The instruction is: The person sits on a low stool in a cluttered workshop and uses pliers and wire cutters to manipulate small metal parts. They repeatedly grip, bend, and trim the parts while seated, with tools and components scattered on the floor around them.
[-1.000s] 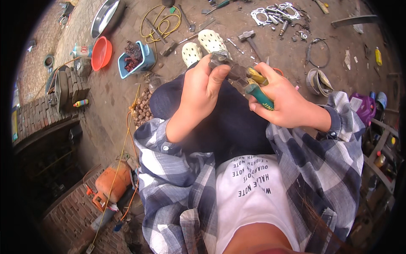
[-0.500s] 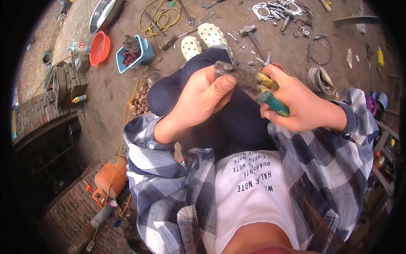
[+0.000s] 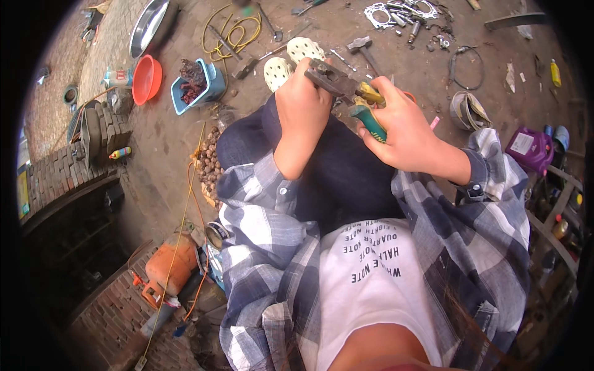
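My right hand (image 3: pixel 405 133) is wrapped round a pair of pliers (image 3: pixel 370 122) with green and yellow handles, held above my knees. The pliers' head points up and to the left, toward my left hand (image 3: pixel 301 114). In that hand, closed at the end of the pliers, is a dark, blocky metal piece (image 3: pixel 327 76). Where it meets the jaws I cannot make out the join, so it may be part of the pliers' head. My left fingertips are partly hidden behind it.
A hammer (image 3: pixel 365 52) lies on the ground past my shoes (image 3: pixel 279 73). Metal parts (image 3: pixel 413 34) are scattered at the far right. A blue basin (image 3: pixel 213 83), a red bowl (image 3: pixel 146 80) and walnut-like round things (image 3: pixel 210 162) are at left. A purple jug (image 3: pixel 530 148) stands at right.
Both hands have moved farther from my body, my right hand also leftward, with the pliers and metal piece. My left hand has turned from thumb uppermost to its back showing.
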`<action>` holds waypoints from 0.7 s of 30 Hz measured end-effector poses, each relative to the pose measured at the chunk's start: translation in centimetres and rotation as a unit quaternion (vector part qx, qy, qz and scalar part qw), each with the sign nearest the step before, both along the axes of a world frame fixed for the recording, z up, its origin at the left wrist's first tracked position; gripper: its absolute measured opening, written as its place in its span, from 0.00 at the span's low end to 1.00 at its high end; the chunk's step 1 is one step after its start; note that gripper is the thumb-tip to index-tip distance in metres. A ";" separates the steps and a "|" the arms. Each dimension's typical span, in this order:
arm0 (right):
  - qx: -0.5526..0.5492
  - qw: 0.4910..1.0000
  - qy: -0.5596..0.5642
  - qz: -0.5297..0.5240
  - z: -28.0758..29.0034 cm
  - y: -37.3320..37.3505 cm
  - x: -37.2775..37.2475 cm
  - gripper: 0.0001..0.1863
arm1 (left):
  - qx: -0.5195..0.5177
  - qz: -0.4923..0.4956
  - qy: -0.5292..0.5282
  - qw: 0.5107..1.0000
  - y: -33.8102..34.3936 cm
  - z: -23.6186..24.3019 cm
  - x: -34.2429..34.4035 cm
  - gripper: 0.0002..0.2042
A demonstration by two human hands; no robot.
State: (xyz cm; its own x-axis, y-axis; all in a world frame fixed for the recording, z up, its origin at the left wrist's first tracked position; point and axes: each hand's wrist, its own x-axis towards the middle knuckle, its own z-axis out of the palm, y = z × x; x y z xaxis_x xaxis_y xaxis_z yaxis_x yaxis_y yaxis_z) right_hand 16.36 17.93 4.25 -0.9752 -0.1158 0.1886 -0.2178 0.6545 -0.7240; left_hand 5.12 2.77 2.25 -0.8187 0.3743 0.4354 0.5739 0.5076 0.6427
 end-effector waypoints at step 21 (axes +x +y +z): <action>-0.049 0.998 -0.028 0.035 2.1 2.0 -0.2 0.06 | -0.089 -0.228 -0.144 0.959 -2.2 4.9 -1.7 0.13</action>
State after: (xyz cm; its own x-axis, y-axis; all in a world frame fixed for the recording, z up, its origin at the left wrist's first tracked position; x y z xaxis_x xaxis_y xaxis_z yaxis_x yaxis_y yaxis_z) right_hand 16.18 19.91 6.36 -0.9746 -0.1682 0.1479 -0.2182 0.5647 -0.7959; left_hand 3.37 0.58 7.16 -0.6291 0.7693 0.1116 0.5735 0.3624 0.7347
